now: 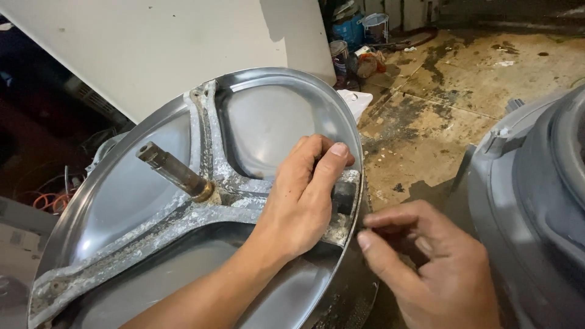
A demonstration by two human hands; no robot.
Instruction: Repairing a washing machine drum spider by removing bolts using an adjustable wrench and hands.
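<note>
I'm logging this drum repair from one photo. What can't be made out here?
Head view:
- End of the bracket arm: covered by the left hand.
- Anything pinched by the right hand: too small, fingers curl over it.
- Drum bottom: cut off by the frame edge.
- Grey tub: cropped at right.

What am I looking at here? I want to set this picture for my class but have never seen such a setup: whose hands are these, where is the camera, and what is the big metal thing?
The one picture comes from a camera worn on a person's head, looking down at their own bare hands. The left hand grips one arm of a corroded three-armed bracket fixed to the back of a round steel drum. A metal shaft sticks out from the bracket's centre. The right hand pinches at the drum's edge; whether it holds anything small cannot be seen. A grey plastic tub stands at right, on a stained concrete floor, with paint cans behind.
</note>
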